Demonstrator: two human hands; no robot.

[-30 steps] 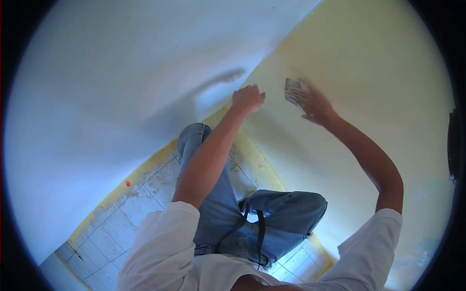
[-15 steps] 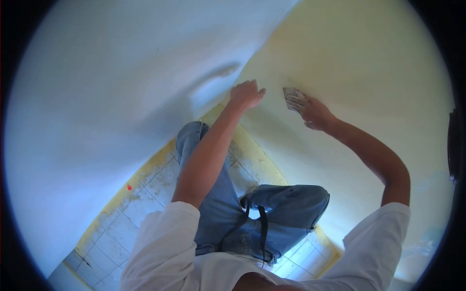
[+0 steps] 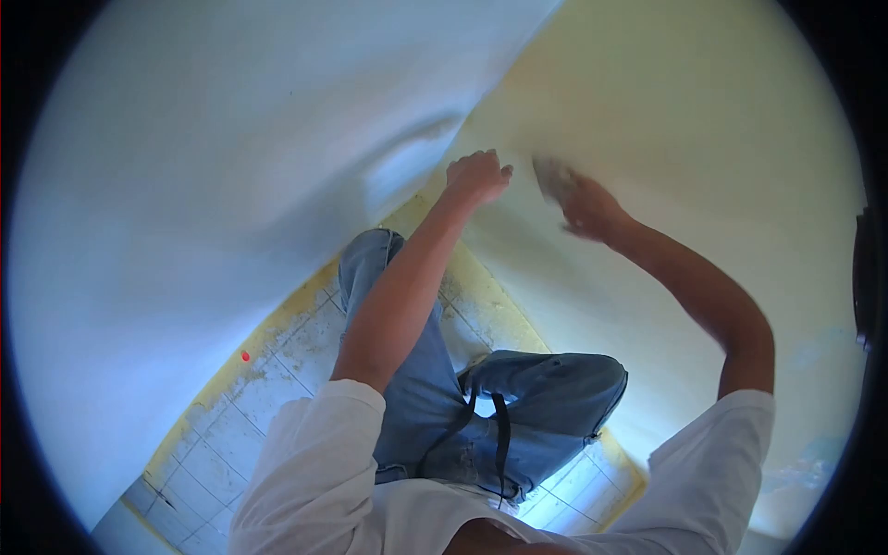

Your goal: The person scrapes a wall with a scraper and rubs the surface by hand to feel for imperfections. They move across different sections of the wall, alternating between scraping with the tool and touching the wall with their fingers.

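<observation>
Yellow wall: rubbed by blurred sanding pad, clasped under right hand, frame centre.
Left hand: fisted, empty, braced at corner.
Risk: pad slipping; knuckles scraped.

Pale yellow wall, white wall, blue jeans

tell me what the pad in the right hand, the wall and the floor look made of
Pad: blurred, grey and flat under the right hand, perhaps sandpaper; not certain.
Wall: smooth matt pale yellow, likely painted plaster.
Floor: square pale tiles with grout lines, probably ceramic, dusty and stained.
</observation>
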